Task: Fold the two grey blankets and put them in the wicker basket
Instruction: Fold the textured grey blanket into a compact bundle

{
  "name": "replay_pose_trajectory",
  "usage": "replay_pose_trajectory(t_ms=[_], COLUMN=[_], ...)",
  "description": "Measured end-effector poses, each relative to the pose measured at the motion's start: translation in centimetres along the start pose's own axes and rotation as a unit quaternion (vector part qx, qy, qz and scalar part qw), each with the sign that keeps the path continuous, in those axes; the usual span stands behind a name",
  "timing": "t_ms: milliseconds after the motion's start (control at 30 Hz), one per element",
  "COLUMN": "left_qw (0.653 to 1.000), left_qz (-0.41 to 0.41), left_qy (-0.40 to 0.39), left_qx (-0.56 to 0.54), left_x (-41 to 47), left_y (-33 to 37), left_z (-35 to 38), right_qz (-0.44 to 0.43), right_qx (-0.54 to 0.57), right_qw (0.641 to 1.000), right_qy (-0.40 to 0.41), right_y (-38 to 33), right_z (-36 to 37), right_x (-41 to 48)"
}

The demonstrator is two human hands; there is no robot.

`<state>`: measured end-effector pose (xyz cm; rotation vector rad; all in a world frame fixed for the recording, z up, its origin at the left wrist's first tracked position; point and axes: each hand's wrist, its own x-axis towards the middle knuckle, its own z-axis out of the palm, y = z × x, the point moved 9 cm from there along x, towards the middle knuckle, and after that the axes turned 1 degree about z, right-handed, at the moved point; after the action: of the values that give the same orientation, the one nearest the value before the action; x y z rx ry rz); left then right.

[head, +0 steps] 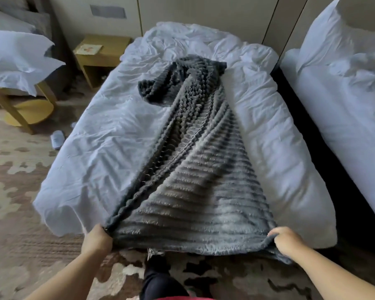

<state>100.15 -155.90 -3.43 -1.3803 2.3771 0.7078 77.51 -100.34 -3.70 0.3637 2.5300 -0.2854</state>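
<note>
Blanket: one grey blanket point(195, 169) lies bunched lengthwise on the bed point(91, 148), unfolded.
Hands: left hand point(96, 237) and right hand point(285, 240) each grip a near corner.
Left: folding, second blanket, basket; neither visible.

1. The single view rides on my head, facing forward and steeply down, looking from the foot of the bed point(91, 148) along its length.
2. It sits close: my left hand point(96, 237) and right hand point(287, 239), gripping the near edge of the grey blanket point(195, 191), show at the bottom with both forearms.
3. The wide lens bows the edges, catching a wooden side table point(100, 55) upper left and a second bed point(344, 105) at right.
</note>
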Motion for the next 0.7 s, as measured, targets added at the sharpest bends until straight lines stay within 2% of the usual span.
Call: replay_pose_trajectory(t_ms=[100,200,300,367,533,700], left_qw=[0.99,0.974,0.976,0.986,0.99,0.989], left_qz=[-0.042,-0.058,-0.007,0.005,0.028,0.054], left_qy=[-0.112,-0.182,-0.176,-0.158,-0.136,-0.125], left_qx=[0.075,0.123,0.124,0.049,-0.014,-0.059], left_x=[-1.4,-2.2,-1.5,0.6,6.9,13.9], left_y=[-3.4,-3.9,-0.4,2.1,9.4,16.0], left_z=[5.0,7.6,7.4,6.6,3.8,3.4], right_qz=[0.014,-0.008,-0.012,-0.024,-0.012,-0.037], right_qx=[-0.011,-0.073,-0.077,-0.067,0.028,0.109], right_qw=[0.99,0.985,0.985,0.983,0.984,0.973], right_qy=[-0.141,-0.154,-0.153,-0.17,-0.177,-0.198], right_y=[2.7,2.4,-0.6,-3.9,-12.3,-23.6], right_z=[5.0,5.4,4.4,4.1,4.6,4.3], right_x=[-1.1,-1.7,-1.8,-1.5,1.6,4.6])
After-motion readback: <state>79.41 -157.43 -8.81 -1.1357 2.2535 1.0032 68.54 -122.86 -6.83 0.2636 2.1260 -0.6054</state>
